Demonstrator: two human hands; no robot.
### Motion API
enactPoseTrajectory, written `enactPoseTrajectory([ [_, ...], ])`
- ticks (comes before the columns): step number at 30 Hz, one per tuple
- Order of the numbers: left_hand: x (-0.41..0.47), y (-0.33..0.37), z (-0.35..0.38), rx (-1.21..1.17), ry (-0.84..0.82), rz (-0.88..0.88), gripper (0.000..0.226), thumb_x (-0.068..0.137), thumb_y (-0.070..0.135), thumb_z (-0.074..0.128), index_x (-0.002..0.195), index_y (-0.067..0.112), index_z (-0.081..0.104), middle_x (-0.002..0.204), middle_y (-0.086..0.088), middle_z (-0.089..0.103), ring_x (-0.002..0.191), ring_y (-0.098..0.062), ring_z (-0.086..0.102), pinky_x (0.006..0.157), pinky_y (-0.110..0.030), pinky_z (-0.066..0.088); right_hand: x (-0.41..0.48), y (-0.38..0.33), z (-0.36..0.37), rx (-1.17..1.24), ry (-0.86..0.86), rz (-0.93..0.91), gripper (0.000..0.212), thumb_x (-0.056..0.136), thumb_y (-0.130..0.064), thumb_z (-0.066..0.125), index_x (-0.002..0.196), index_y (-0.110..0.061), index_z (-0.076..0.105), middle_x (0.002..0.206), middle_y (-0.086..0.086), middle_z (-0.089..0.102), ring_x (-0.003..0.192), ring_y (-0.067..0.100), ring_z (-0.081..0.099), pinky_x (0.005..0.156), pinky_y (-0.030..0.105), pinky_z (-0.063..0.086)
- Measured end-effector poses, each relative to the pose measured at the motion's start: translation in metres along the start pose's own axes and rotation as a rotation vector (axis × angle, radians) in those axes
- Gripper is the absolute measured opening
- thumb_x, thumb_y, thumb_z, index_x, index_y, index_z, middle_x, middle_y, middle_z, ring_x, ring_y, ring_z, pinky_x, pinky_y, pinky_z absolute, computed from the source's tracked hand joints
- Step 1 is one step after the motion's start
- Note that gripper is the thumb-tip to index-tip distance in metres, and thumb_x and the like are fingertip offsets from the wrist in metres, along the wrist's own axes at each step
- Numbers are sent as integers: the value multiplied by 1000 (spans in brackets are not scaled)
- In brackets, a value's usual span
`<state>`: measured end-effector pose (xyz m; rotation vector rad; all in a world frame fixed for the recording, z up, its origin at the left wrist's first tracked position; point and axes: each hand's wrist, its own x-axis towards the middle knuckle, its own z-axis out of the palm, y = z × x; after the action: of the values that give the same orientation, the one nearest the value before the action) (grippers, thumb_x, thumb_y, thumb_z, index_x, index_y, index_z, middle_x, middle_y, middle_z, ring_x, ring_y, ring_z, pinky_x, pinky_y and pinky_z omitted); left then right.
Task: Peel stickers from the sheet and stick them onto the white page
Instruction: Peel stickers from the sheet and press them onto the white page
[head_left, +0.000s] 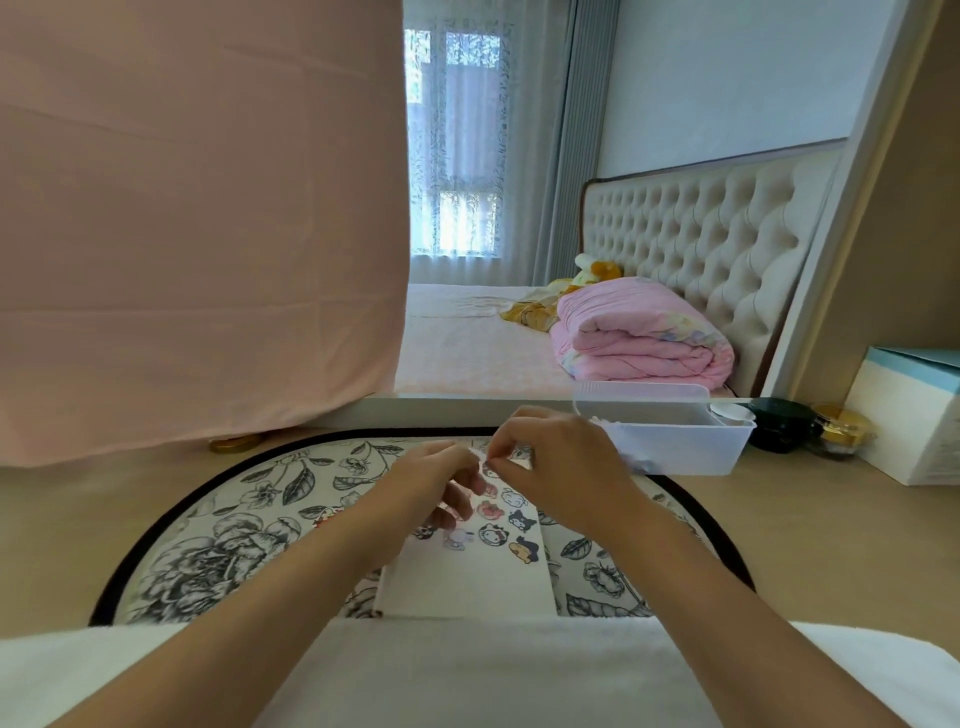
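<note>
A white page (467, 582) lies lengthwise on a floral mat, and several cartoon stickers (491, 535) are stuck on its far half. Over the far end of the page my two hands meet. My left hand (431, 483) has its fingers curled round a small glossy sticker sheet (467, 491), most of which is hidden by the fingers. My right hand (556, 467) pinches a small pale sticker (480, 457) at the sheet's top edge between thumb and forefinger. I cannot tell whether the sticker is free of the sheet.
The round black-rimmed floral mat (234, 545) sits on a beige desk. A clear plastic box (675, 441) stands just behind my right hand. A black jar (784, 423), a gold jar (841, 431) and a white-blue carton (914, 415) stand at the right. A pink cloth (197, 234) hangs at the left.
</note>
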<state>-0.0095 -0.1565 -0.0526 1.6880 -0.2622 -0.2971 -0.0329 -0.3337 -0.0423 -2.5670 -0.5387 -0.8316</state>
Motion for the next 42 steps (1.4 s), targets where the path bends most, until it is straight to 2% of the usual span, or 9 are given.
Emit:
enactPoseTrajectory([
  [7, -26, -3, -23, -254, 30, -50, 31, 105, 32, 42, 105, 8, 60, 81, -11, 70, 61, -24, 60, 56, -30, 47, 5, -39, 9, 516, -77, 422, 13, 86, -25, 77, 75, -29, 71, 74, -11, 69, 54, 1, 57, 55, 20, 46],
  [10, -43, -10, -34, -93, 102, 61, 23, 102, 27, 51, 100, 9, 67, 86, -8, 74, 65, -19, 64, 59, -31, 48, -1, -52, 6, 831, -155, 650, 6, 90, -21, 75, 87, -15, 74, 78, 0, 71, 50, 12, 56, 43, 21, 38],
  [14, -54, -17, -44, 29, 140, 140, 13, 98, 17, 60, 91, 12, 69, 80, -1, 75, 65, -15, 64, 56, -26, 46, -9, -62, 13, 940, -266, 742, 18, 90, -26, 74, 99, -10, 76, 80, 0, 74, 53, 12, 56, 47, 23, 36],
  [20, -59, -28, -52, 295, 202, 258, 13, 95, 21, 65, 82, 19, 67, 78, 1, 72, 63, -11, 60, 61, -25, 51, -12, -72, 19, 692, -217, 659, 13, 87, -28, 77, 89, -16, 77, 85, 5, 75, 52, 8, 58, 49, 21, 43],
  [24, -56, -33, -55, 446, 214, 316, 12, 95, 27, 64, 83, 27, 66, 76, 5, 70, 57, -2, 51, 64, -29, 49, -9, -71, 21, 359, -131, 514, 22, 77, -41, 84, 95, -34, 73, 85, -14, 73, 65, 1, 63, 65, 28, 55],
  [32, -54, -22, -55, 599, 234, 356, 14, 95, 36, 61, 83, 33, 68, 74, 18, 70, 63, -5, 60, 66, -30, 53, 5, -66, 9, 355, -205, 425, 6, 82, -29, 82, 77, -29, 78, 77, -9, 74, 59, 6, 64, 66, 40, 62],
  [36, -51, -24, -54, 478, 233, 322, 15, 97, 32, 61, 89, 30, 74, 79, 14, 75, 48, -2, 52, 56, -18, 46, 1, -64, 11, 390, -208, 471, 10, 85, -26, 80, 76, -26, 77, 70, -2, 72, 53, 7, 59, 49, 27, 53],
  [39, -51, -37, -56, 560, 193, 296, 34, 95, 36, 64, 128, 30, 62, 107, 19, 70, 95, 6, 62, 92, -26, 52, -5, -60, 17, 444, -234, 570, 12, 88, -25, 77, 80, -16, 77, 60, -4, 65, 43, 4, 53, 41, 18, 41],
  [42, -51, -53, -65, 840, 63, 318, 60, 92, 48, 63, 147, 35, 43, 145, 18, 45, 137, -3, 34, 115, -33, 33, -13, -59, 25, 514, -336, 704, 22, 86, -30, 78, 88, -8, 77, 61, -9, 66, 40, 6, 47, 38, 15, 35],
])
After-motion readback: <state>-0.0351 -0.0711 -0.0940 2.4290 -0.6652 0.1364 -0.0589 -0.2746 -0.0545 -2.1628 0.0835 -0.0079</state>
